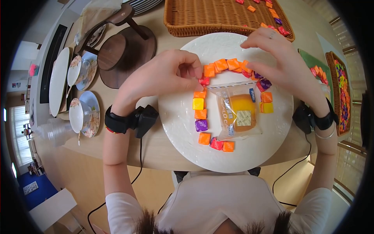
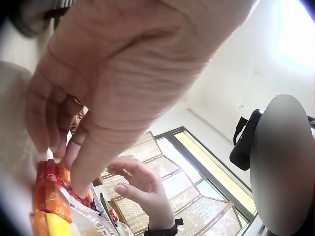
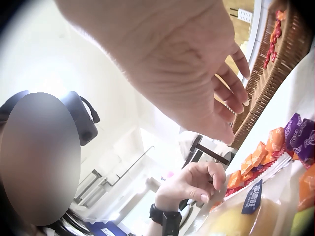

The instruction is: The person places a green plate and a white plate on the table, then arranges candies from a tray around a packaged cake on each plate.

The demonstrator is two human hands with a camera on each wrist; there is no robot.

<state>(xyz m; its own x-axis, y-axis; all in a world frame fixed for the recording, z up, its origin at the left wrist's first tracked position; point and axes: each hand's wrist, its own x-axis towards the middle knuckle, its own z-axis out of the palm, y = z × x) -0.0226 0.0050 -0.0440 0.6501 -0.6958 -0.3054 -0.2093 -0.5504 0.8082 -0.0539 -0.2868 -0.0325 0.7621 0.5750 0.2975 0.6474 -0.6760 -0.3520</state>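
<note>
My left hand (image 1: pixel 167 72) is at the upper left of a ring of wrapped candies, its fingers curled and its thumb and fingertips pinching a red wrapped candy (image 1: pixel 204 81). Beside it sit an orange candy (image 1: pixel 209 70) and, lower down, a yellow candy (image 1: pixel 198 103). My right hand (image 1: pixel 278 56) hovers over the ring's upper right with loosely bent fingers and nothing in them, near a purple candy (image 1: pixel 264 84). Inside the ring lies a clear-wrapped yellow cake (image 1: pixel 243 107). All of this lies on a large white plate (image 1: pixel 179 136).
A wicker basket (image 1: pixel 202 33) with scattered candies stands behind the plate; another basket (image 1: pixel 334 66) full of candies is at the right. To the left are a dark wooden stand (image 1: pixel 113 50), flowered cups (image 1: pixel 76 113) with saucers, and plastic cups (image 1: pixel 56 132). Cables hang from both wrists.
</note>
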